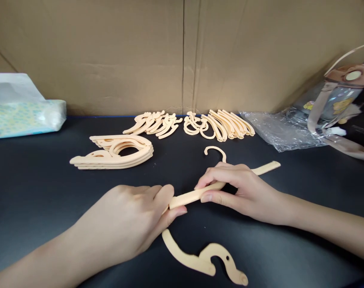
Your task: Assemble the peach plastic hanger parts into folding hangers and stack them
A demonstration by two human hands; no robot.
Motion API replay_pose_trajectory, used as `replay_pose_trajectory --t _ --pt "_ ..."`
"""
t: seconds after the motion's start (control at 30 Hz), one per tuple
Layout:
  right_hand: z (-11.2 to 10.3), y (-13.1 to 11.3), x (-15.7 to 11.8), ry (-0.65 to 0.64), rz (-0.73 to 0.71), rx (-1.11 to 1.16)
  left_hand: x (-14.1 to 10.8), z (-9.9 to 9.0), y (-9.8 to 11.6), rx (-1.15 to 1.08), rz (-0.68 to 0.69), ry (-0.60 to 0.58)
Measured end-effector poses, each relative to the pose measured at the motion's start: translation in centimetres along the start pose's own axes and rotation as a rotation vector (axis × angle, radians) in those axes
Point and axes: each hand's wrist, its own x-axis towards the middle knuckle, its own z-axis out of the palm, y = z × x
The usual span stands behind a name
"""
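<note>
Fingers (165, 194) of your left hand (118, 224) are clamped on the left end of the cream bar (189, 196), and that end is best gripped close to the seam beside your thumb, so the parts there don't twist against each other. Mind the curved piece (184, 258) under that hand: its upper end sits right by your palm, and whether the two touch you cannot tell from here. Farther right, an even pinch on both edges of the bar should steady it; squeezing hard on so slim a strip could make it flex or slip. The hook (216, 150) rises just beyond your right hand (248, 194), so it seems wise to leave it room and put no sideways load on it. Your knuckles hide where it meets the bar.

As for pose, your left forearm comes in from the lower left, back of the hand up, forefinger curled over the bar and thumb stretched along its near side. The bar slants up and away to the right, low over the table (133, 272). Your right forearm reaches in from the right edge, wrist nearly straight, thumb on the near edge and forefinger on the far one, closed on the bar's middle.
</note>
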Motion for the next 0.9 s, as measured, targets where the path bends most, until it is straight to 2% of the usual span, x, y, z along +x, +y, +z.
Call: replay_pose_trajectory --t 0.23,0.33,0.47,0.57,0.73,0.8,0.9 --pt "0.0 0.2 0.1 0.027 -0.047 -0.023 0.5 -0.8 -0.1 0.095 0.009 0.015" --pt "-0.5 0.6 0.3 0.028 -0.134 -0.145 0.6 -1.5 0.1 0.035 0.021 -0.007" --pt "-2.1 1.3 0.6 -0.08 -0.222 -0.267 0.8 -2.2 0.4 -0.12 0.116 -0.042" --pt "-3.7 1.8 0.7 -0.154 -0.165 -0.253 0.9 -1.7 0.5 -0.188 0.166 -0.051" --pt "-5.9 2.5 0.4 -0.327 -0.021 -0.228 0.7 -0.7 0.3 -0.306 0.153 -0.048" --pt "-6.3 2.7 0.3 -0.336 0.02 -0.246 0.7 -0.7 0.3 -0.321 0.129 -0.064" --pt "-6.4 3.2 0.2 -0.282 0.02 -0.276 0.6 -0.6 0.4 -0.25 0.143 -0.056"
